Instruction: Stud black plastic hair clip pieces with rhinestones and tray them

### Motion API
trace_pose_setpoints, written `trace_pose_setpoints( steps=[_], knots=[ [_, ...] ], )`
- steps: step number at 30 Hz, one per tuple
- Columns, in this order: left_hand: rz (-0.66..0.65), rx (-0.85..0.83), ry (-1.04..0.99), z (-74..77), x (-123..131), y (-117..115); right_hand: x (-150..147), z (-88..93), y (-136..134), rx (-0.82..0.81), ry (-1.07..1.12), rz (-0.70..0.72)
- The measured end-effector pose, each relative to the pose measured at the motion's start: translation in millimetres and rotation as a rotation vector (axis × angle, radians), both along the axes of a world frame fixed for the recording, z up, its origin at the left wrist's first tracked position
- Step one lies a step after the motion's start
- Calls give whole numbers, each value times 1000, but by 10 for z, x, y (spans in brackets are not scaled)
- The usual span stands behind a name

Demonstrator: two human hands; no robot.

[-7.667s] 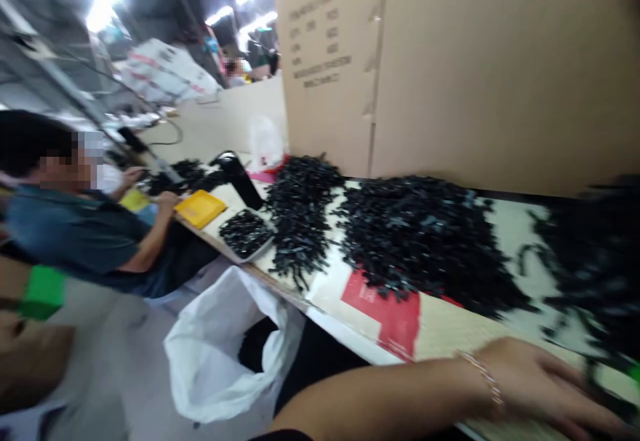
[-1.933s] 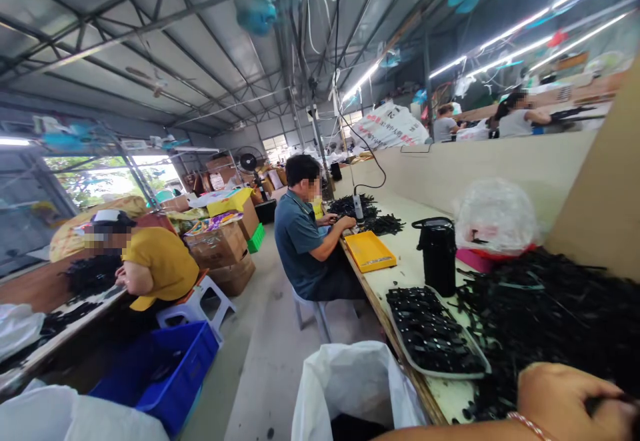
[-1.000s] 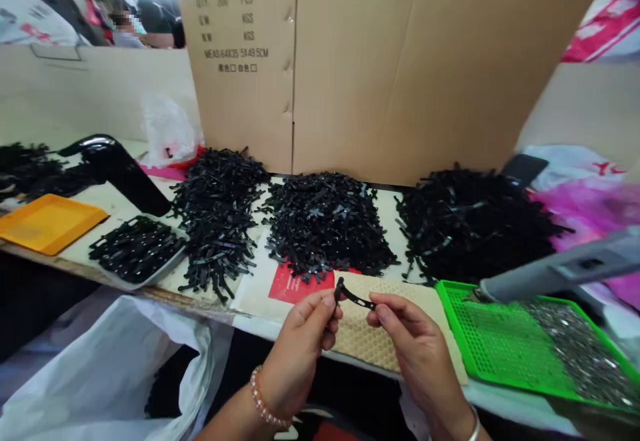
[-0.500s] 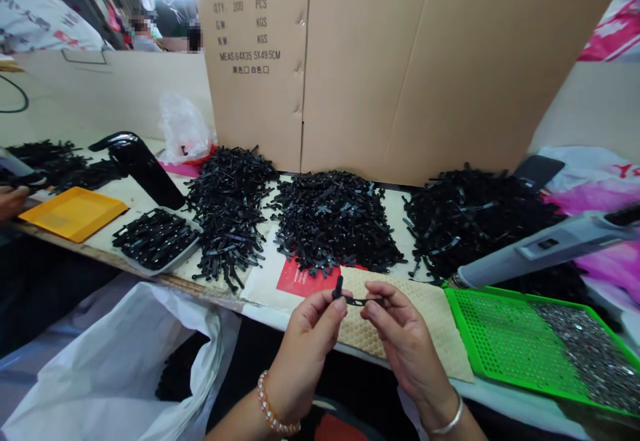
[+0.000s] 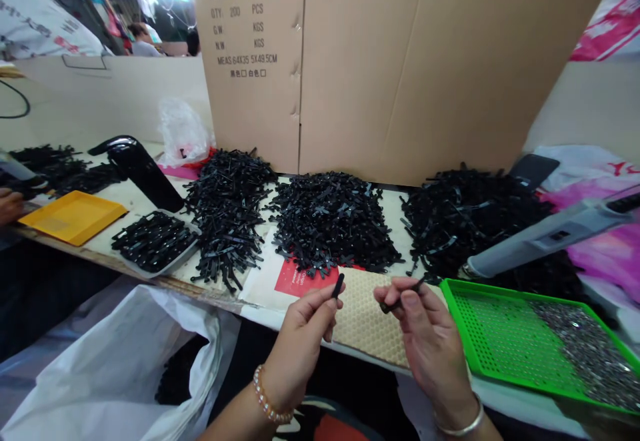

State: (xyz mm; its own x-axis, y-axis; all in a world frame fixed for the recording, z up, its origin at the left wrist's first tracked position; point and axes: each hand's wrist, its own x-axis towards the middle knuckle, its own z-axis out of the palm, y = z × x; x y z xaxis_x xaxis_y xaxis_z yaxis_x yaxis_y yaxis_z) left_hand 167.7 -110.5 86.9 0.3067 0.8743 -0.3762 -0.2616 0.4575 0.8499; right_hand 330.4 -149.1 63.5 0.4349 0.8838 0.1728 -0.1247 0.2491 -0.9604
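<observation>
My left hand point(image 5: 311, 317) pinches a small black strip point(image 5: 339, 285) between thumb and fingers, its free end pointing up. A second thin black piece point(image 5: 395, 305) is gripped in my right hand point(image 5: 425, 321), slanting across the fingertips. The two pieces are apart, above the edge of a textured beige mat point(image 5: 367, 314). Just beyond the hands lies a heap of similar black parts point(image 5: 335, 221). To the right of my right hand stands a green perforated tray point(image 5: 505, 341) with small shiny metal pieces point(image 5: 590, 354) in its right part.
More black parts are heaped at left point(image 5: 227, 214) and right point(image 5: 480, 214). A grey electric screwdriver point(image 5: 550, 237) reaches over the green tray. A cardboard sheet point(image 5: 400, 74) stands behind. Left are a filled shallow container point(image 5: 155, 241), a yellow tray point(image 5: 75, 217) and a white sack point(image 5: 115, 361). A co-worker's hand point(image 5: 10, 205) shows far left.
My hands have moved apart, my right hand shifting right. The black pieces, earlier held close together between both hands, are now separate, one in each hand.
</observation>
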Motion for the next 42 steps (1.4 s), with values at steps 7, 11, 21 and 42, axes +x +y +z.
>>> trace_pose_setpoints(
  steps=[7,11,21,42],
  knots=[
    [-125,102,82,5,22,-23,-117,37,-121,-86,-602,195],
    [-149,115,112,-34,25,-36,-174,-8,-108,-47,-566,83],
    [-145,34,86,6,28,-46,-144,-26,-61,107,-750,50],
    [84,152,181,-161,-273,365,309,-169,990,-173,-1099,273]
  ],
)
